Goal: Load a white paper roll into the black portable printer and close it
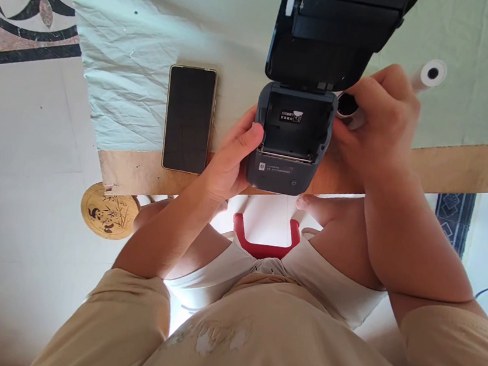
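Observation:
A dark grey portable label printer [289,176] is tipped toward me at the table's front edge. Its black lid [325,45] is swung up, and the paper bay [291,132] holds nothing but a small sticker. My left hand [233,158] grips the printer's left side, thumb on the rim. On the right, my right hand [381,119] is closed around a white paper roll [357,120] with a dark round end, close against the printer's right side; the printer and fingers partly cover the roll. A second paper roll [430,75] lies behind that hand.
A smartphone [188,119] with a dark screen lies left of the printer. Pale green cloth [242,47] covers the table, leaving a wooden edge [461,166] bare. Below are a round wooden stool top [108,211] and a red-edged object [265,250] between my legs.

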`<state>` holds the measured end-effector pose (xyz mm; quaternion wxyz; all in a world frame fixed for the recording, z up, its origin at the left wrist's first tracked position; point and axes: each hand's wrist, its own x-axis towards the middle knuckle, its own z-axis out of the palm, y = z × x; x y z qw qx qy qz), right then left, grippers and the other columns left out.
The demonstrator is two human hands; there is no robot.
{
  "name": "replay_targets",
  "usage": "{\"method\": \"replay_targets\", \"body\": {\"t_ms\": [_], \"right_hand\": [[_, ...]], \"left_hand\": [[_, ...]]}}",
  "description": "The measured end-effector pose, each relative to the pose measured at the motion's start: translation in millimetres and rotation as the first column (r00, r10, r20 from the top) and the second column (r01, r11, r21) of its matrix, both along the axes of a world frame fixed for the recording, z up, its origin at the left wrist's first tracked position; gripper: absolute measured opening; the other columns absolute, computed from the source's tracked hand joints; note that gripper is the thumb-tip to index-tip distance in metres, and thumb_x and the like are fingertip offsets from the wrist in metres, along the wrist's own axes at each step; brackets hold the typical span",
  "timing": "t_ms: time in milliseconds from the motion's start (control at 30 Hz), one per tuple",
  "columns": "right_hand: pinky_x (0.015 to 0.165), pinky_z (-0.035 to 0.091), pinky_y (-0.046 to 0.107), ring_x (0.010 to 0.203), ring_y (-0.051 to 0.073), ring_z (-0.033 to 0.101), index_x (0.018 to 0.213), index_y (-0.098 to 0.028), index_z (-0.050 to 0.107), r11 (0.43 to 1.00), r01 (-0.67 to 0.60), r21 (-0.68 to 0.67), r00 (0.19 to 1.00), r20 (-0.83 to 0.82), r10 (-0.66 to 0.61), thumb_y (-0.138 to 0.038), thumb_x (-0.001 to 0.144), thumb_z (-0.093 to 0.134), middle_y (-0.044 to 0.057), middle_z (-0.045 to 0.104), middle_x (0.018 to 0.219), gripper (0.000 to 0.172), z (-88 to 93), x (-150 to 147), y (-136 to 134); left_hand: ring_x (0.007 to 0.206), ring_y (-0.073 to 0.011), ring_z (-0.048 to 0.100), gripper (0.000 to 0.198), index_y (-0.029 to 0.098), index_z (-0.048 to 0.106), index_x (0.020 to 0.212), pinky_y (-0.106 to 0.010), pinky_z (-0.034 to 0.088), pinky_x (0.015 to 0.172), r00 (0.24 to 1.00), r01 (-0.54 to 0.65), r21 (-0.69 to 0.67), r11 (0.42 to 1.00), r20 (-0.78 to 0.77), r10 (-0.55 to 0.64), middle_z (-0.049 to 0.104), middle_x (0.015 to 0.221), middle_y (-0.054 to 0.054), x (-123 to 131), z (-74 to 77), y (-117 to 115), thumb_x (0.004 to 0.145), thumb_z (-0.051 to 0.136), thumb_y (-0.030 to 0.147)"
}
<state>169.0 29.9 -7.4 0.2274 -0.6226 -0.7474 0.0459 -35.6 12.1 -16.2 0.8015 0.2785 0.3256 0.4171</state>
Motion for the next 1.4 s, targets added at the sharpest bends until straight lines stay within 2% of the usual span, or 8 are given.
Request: {"method": "replay_targets", "body": {"t_ms": [133, 300, 433, 600, 867, 1167, 1300, 1400], "right_hand": [[0.076, 0.043, 0.032, 0.085, 0.020, 0.054, 0.113, -0.023, 0.056, 0.998, 0.052, -0.019, 0.999, 0.014, -0.051, -0.024, 0.076, 0.061, 0.008, 0.060, 0.098, 0.037, -2.7, 0.6, 0.6], [0.081, 0.044, 0.032, 0.093, 0.019, 0.055, 0.114, -0.021, 0.050, 0.998, -0.029, 0.053, 0.995, -0.099, 0.034, -0.014, 0.074, 0.056, 0.008, 0.060, 0.101, 0.042, -4.4, 2.7, 0.1], [0.081, 0.046, 0.033, 0.091, 0.019, 0.056, 0.101, -0.026, 0.054, 0.995, -0.089, 0.051, 0.982, -0.162, 0.096, -0.004, 0.069, 0.050, 0.005, 0.061, 0.097, 0.039, -6.4, 4.5, 0.5], [0.085, 0.047, 0.039, 0.094, 0.022, 0.052, 0.098, -0.029, 0.055, 0.992, -0.104, 0.077, 0.959, -0.257, 0.121, -0.016, 0.074, 0.058, 0.006, 0.054, 0.098, 0.028, -14.2, 3.6, 1.4], [0.081, 0.049, 0.038, 0.089, 0.021, 0.051, 0.097, -0.031, 0.060, 0.989, -0.073, 0.132, 0.971, -0.217, 0.101, -0.026, 0.081, 0.060, 0.005, 0.048, 0.090, 0.017, -22.9, 3.7, 5.9], [0.064, 0.048, 0.029, 0.080, 0.015, 0.054, 0.121, -0.033, 0.042, 0.989, -0.017, 0.149, 0.900, -0.428, 0.080, -0.016, 0.070, 0.066, 0.001, 0.056, 0.099, 0.059, -25.2, 5.0, 3.6], [0.063, 0.042, 0.028, 0.080, 0.015, 0.053, 0.104, -0.026, 0.058, 0.959, 0.042, 0.279, 0.782, -0.606, 0.142, -0.020, 0.074, 0.067, 0.003, 0.054, 0.093, 0.032, -15.3, 2.4, 2.4], [0.075, 0.044, 0.033, 0.086, 0.016, 0.052, 0.099, -0.026, 0.065, 0.905, 0.129, 0.406, 0.736, -0.650, 0.187, -0.027, 0.082, 0.062, 0.003, 0.052, 0.089, 0.017, -3.0, 1.0, -0.7]], "left_hand": [[0.116, -0.0216, 0.062, 0.027, 0.025, 0.063, 0.102, -0.032, 0.054, 0.093, 0.999, -0.039, -0.048, 0.998, -0.011, 0.038, 0.068, 0.096, -0.001, 1.1, 0.7, -0.2, 0.083, 0.057, 0.043], [0.120, -0.0210, 0.060, 0.024, 0.025, 0.064, 0.099, -0.030, 0.054, 0.094, 0.999, -0.044, -0.050, 0.998, 0.014, 0.045, 0.069, 0.098, 0.000, 2.9, 0.1, -0.1, 0.082, 0.057, 0.041], [0.115, -0.0189, 0.062, 0.027, 0.025, 0.063, 0.105, -0.029, 0.055, 0.093, 0.999, -0.005, 0.024, 1.000, 0.043, 0.004, 0.069, 0.097, 0.001, 1.3, -2.6, 1.1, 0.085, 0.056, 0.042], [0.111, -0.0174, 0.064, 0.032, 0.028, 0.059, 0.113, -0.028, 0.056, 0.090, 0.998, 0.037, 0.059, 0.998, 0.052, -0.040, 0.068, 0.101, 0.002, 0.0, -5.3, 2.4, 0.085, 0.055, 0.043], [0.111, -0.0187, 0.064, 0.036, 0.029, 0.057, 0.117, -0.030, 0.058, 0.087, 0.999, 0.045, 0.064, 0.997, 0.022, -0.046, 0.067, 0.104, 0.001, 0.4, -4.4, 1.8, 0.086, 0.053, 0.045], [0.113, -0.0215, 0.064, 0.034, 0.027, 0.061, 0.108, -0.031, 0.058, 0.086, 0.999, 0.045, 0.091, 0.995, 0.000, -0.045, 0.067, 0.103, 0.000, -0.1, -7.6, 2.1, 0.083, 0.056, 0.049], [0.112, -0.0229, 0.064, 0.038, 0.027, 0.060, 0.109, -0.031, 0.059, 0.081, 0.999, 0.042, 0.084, 0.996, -0.036, -0.039, 0.068, 0.104, 0.000, -1.1, -8.6, 3.2, 0.080, 0.058, 0.052], [0.109, -0.0224, 0.065, 0.039, 0.028, 0.058, 0.110, -0.029, 0.059, 0.074, 0.998, 0.041, 0.073, 0.996, -0.046, -0.038, 0.068, 0.104, 0.000, -1.1, -8.3, 3.4, 0.080, 0.059, 0.053]]}}
